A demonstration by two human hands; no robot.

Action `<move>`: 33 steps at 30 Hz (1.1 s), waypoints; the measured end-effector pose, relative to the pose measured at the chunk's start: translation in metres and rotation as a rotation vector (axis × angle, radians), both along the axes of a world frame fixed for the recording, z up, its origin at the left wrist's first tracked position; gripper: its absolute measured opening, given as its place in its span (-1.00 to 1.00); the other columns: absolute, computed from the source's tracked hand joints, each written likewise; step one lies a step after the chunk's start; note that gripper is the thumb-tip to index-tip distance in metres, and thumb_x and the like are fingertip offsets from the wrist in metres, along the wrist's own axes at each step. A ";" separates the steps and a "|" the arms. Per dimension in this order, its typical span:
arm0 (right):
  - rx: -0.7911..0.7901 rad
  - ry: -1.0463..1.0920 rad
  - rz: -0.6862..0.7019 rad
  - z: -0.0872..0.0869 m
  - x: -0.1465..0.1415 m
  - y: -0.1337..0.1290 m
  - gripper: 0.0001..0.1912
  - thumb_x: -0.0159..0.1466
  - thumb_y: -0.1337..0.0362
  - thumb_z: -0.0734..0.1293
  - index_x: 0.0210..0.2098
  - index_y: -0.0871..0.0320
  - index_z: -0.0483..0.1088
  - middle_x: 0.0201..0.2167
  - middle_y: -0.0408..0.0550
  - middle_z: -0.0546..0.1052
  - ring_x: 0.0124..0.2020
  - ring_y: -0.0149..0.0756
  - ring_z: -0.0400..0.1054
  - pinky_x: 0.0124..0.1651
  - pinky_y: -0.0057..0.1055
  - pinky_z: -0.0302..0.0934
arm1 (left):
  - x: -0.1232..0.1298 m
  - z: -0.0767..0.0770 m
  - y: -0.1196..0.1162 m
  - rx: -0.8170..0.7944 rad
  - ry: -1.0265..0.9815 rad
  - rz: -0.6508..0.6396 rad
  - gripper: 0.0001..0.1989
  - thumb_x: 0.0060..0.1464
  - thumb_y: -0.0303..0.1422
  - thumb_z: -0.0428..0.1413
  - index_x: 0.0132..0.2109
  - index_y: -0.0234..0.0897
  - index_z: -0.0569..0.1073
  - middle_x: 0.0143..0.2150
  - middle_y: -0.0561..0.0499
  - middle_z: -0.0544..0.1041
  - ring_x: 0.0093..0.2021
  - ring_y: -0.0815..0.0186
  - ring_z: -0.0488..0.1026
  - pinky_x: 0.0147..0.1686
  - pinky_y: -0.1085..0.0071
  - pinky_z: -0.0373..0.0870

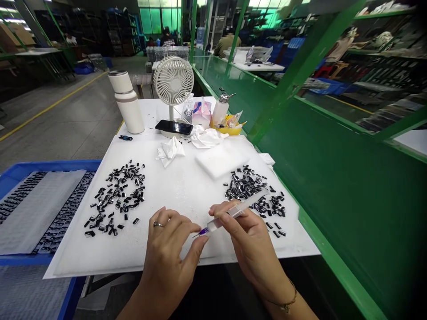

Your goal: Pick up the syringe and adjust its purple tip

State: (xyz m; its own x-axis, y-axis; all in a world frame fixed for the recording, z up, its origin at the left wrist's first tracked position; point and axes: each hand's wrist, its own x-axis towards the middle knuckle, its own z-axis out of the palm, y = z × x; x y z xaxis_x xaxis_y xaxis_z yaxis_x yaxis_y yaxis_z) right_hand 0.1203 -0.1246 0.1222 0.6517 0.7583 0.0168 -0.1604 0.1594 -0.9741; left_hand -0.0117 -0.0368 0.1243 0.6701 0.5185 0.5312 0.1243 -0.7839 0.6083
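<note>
Clear plastic syringe (pixel 233 212) sits at 6 o'clock over white sheet (pixel 173 195) on worktop, held up off it. R hand (pixel 250 242) grip pinches barrel, thumb + fingers pressed together. L hand (pixel 165 251) grip closes by purple tip (pixel 203 231); can't tell if it's pinching. Syringe looks light, stiff, smooth, maybe slippery; take hold at barrel, not thin tip. Black glossy pieces (pixel 116 198) piled at 10 o'clock, more (pixel 253 195) at 2 o'clock from hands.

A lane of white board (pixel 176 191) between the black-part heaps (pixel 116 198) ends at the foam block (pixel 222 158).
</note>
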 end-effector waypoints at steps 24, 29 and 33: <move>-0.008 0.109 -0.119 0.005 0.013 0.000 -0.76 0.15 0.08 0.42 -0.46 0.12 0.44 -0.42 -0.09 0.42 -0.24 -0.24 0.32 -0.01 -0.26 0.21 | -0.009 0.005 -0.001 -0.004 0.048 -0.149 -0.82 0.10 -0.60 0.02 -0.42 -0.30 0.30 -0.45 0.11 0.33 -0.32 0.38 0.30 0.15 0.02 0.11; 0.019 0.138 -0.072 0.002 0.014 -0.006 -0.78 0.19 0.11 0.39 -0.44 0.14 0.45 -0.39 -0.09 0.41 -0.19 -0.23 0.34 0.04 -0.24 0.20 | -0.011 0.000 -0.005 -0.003 0.046 -0.178 -0.80 0.16 -0.63 -0.09 -0.37 -0.31 0.26 -0.48 0.10 0.29 -0.39 0.40 0.25 0.14 0.02 0.11; 0.045 0.189 -0.125 -0.001 0.020 -0.016 -0.80 0.19 0.14 0.40 -0.43 0.14 0.44 -0.41 -0.10 0.42 -0.22 -0.28 0.34 0.02 -0.28 0.22 | -0.007 -0.011 -0.021 -0.002 -0.063 -0.257 -0.78 0.14 -0.66 -0.12 -0.40 -0.29 0.21 -0.53 0.10 0.23 -0.46 0.39 0.19 -0.06 0.19 0.28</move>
